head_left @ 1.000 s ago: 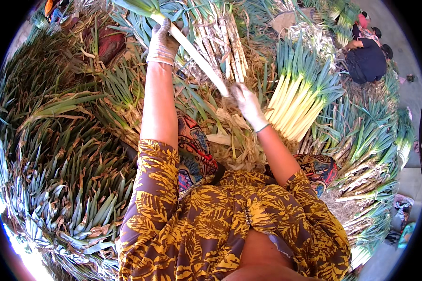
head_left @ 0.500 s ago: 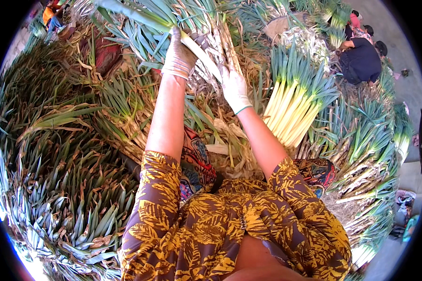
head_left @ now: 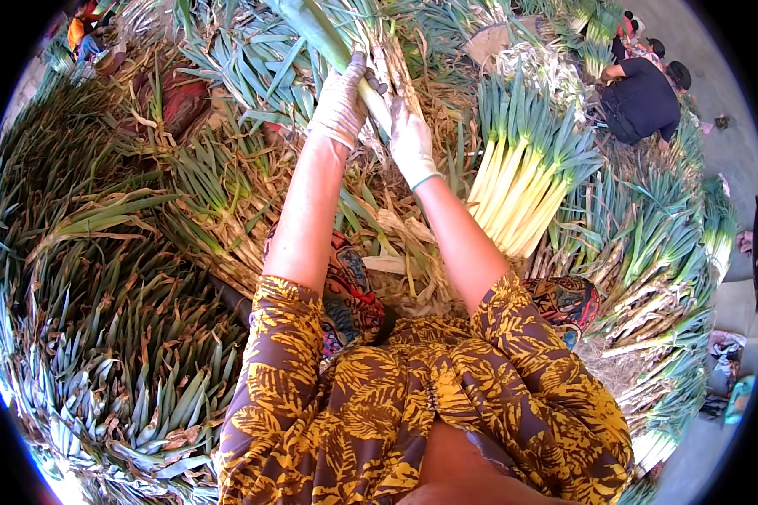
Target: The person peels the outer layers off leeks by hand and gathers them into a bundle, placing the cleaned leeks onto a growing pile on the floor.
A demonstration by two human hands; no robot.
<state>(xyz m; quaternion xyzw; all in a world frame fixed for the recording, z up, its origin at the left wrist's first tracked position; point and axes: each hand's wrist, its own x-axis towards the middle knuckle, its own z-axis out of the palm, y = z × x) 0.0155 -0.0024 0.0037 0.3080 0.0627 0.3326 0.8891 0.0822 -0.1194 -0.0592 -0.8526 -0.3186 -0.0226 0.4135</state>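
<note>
A single leek (head_left: pixel 322 37) slants across the top of the head view, its green leaves to the upper left and its pale shank to the lower right. My left hand (head_left: pixel 342 103), in a soiled whitish glove, wraps round the leek where green turns to white. Gloved as well, my right hand (head_left: pixel 413 145) is closed on the pale lower end, its fingertips partly hidden. Beyond both hands lies a pile of untrimmed leeks (head_left: pixel 389 55) with dry outer skins. Right of my right hand rests a fanned heap of cleaned leeks (head_left: pixel 514 189) with yellowish-white shanks.
Dense rows of standing leeks (head_left: pixel 135 337) fill the left side. More untrimmed leeks (head_left: pixel 648 286) lie at the right. Stripped dry leaves (head_left: pixel 396 231) cover the ground before me. A person in dark clothing (head_left: pixel 642 101) bends at the far right; another in orange (head_left: pixel 77 35) is far left.
Both hands stay on the leek. My left hand has moved right and slightly down, closer to my right hand, and the leek now points more steeply away from me.
</note>
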